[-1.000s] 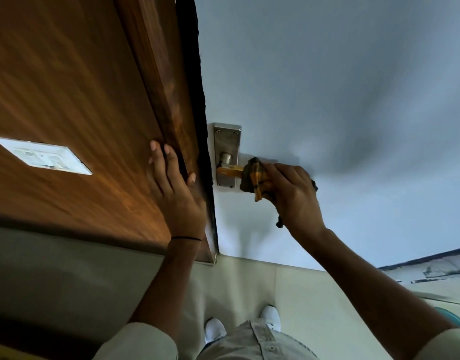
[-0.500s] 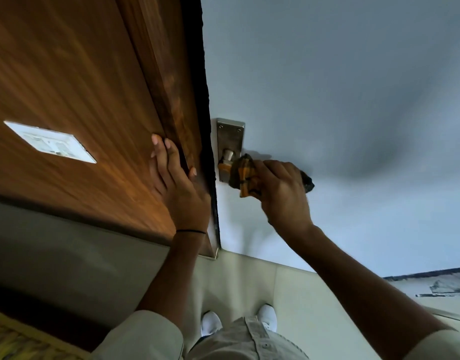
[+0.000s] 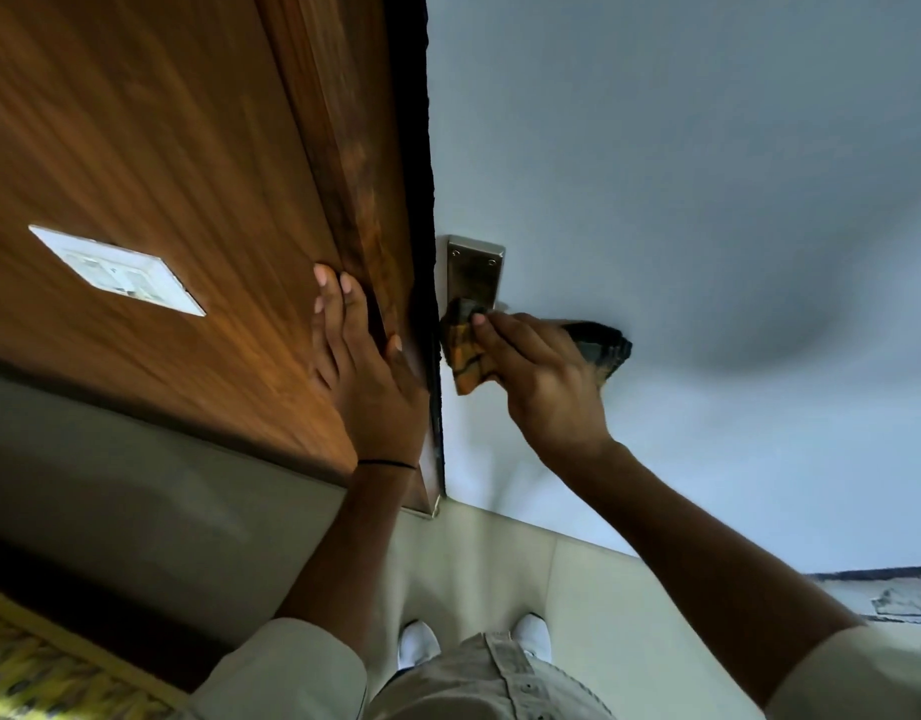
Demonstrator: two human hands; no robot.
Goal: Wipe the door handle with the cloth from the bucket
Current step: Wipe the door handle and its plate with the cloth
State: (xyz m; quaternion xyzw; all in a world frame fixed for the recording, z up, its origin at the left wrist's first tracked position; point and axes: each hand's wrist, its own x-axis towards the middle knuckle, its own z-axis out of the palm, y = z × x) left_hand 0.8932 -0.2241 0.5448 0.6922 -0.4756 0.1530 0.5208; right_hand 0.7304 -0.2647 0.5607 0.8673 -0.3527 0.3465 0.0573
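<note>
A metal handle plate [image 3: 473,275] is fixed to the pale grey door [image 3: 682,200], right beside the wooden frame. My right hand [image 3: 544,376] grips an orange and dark checked cloth [image 3: 466,350] and presses it over the lever, which is hidden under the cloth and hand. A dark end of the cloth sticks out to the right of my hand. My left hand [image 3: 367,376] lies flat with fingers spread on the brown wooden frame [image 3: 339,163], holding nothing.
A white switch plate [image 3: 118,270] sits on the wooden wall panel to the left. Pale floor tiles [image 3: 500,558] lie below, with my white shoes [image 3: 419,644] on them. A yellow patterned surface [image 3: 37,672] shows at the bottom left. No bucket is in view.
My right hand has slid the cloth leftward along the lever, up to the base of the handle plate. My left hand has stayed on the frame. The view has shifted slightly.
</note>
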